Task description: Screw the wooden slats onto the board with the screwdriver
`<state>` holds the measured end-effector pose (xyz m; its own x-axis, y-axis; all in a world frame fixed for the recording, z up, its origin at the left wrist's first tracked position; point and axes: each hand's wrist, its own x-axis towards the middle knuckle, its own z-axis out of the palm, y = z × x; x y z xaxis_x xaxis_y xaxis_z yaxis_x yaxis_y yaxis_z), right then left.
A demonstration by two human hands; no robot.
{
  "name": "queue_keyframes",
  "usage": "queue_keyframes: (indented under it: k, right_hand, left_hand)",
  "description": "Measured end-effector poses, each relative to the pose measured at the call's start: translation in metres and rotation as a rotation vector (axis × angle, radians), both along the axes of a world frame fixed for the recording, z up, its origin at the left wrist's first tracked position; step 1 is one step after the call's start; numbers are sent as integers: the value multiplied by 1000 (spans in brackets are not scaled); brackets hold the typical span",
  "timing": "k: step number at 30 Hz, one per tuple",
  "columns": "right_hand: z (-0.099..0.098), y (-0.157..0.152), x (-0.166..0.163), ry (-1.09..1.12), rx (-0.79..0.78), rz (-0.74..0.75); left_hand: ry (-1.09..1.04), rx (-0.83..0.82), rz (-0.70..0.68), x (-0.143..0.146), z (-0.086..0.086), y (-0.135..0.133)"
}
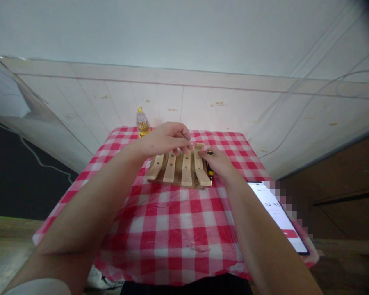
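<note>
A wooden rack point(186, 174) with several pale curved slats on a darker wooden base lies on the red-and-white checked cloth. Above its slats, my left hand point(174, 137) is closed in a pinch. A small shiny metal piece shows at its fingertips, too small to name. At the rack's right side, my right hand point(219, 162) is closed around a black-and-yellow screwdriver point(210, 171), and its fingertips reach the rightmost slat. The screwdriver's metal end points towards me. Dark round screw heads or holes dot the slats.
A clear bottle-shaped container point(142, 123) with a yellow ring and yellow contents stands at the table's back left. A phone point(278, 217) showing a timer lies by the right edge, beside my forearm. The checked cloth point(169, 229) covers the table, which meets a panelled wall point(197, 106).
</note>
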<state>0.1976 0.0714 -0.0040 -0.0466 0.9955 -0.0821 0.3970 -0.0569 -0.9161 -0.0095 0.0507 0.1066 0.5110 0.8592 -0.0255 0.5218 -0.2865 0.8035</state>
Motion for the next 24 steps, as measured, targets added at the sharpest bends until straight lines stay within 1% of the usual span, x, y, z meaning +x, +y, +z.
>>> queue_keyframes:
  k: [1,3,5,6,8,10,13,15,18,21,24]
  right_hand:
    - [-1,1,0,-2,0,5]
    - [-1,1,2,-17,7,14]
    - [-1,1,3,-38,18,21]
    - [0,1,4,-46,24,22]
    - [0,0,5,-54,30,24]
    - [-1,0,5,-50,26,26]
    - [-2,0,5,-41,22,36]
    - [-1,0,6,-52,23,39]
    - [2,-1,6,-85,12,52]
    - [4,-2,7,-126,7,58]
    - [5,-3,8,-170,23,55]
  left_hand:
    - [25,7,-30,0,-1,0]
    - [131,32,-145,1,-2,-1]
    - [288,93,-267,5,-4,-4]
    - [374,128,-306,8,-6,-5]
    - [525,184,-346,12,-10,-7]
    - [600,192,-367,14,-14,-6]
    - [573,175,-394,13,-18,-3]
    - [569,172,-407,11,-17,-2]
    - [583,162,-441,11,-12,-6]
    - [563,110,-479,11,-5,-11]
    - [520,65,-497,8,-3,-13]
